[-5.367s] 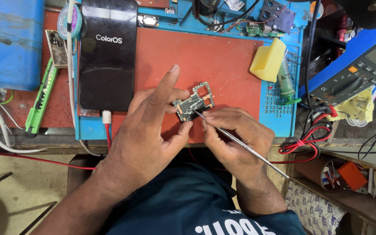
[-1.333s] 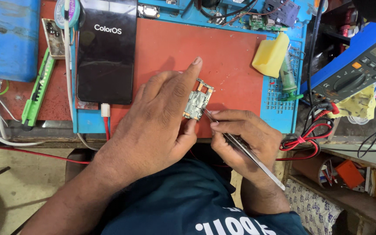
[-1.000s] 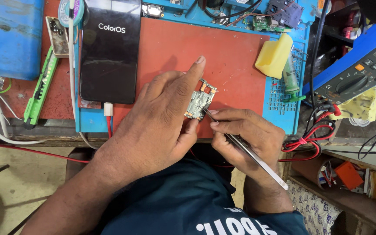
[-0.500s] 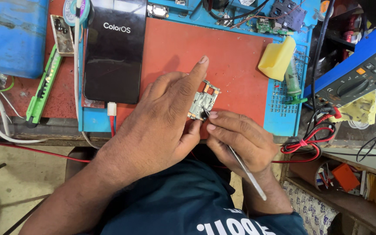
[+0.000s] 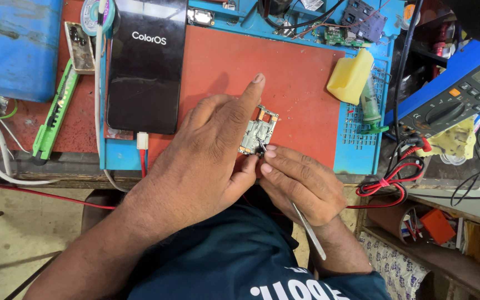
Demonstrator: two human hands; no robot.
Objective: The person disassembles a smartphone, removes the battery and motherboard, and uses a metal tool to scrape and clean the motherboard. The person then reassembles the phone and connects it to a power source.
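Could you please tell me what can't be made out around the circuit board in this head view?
- Circuit board: its near side is hidden by the left hand.
- Tweezers: the middle is hidden inside the right hand; what the tip touches is too small to tell.
- Multimeter: cut off by the right edge.

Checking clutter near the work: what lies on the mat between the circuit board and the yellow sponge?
In the head view, only bare red mat lies between the circuit board and the yellow sponge.
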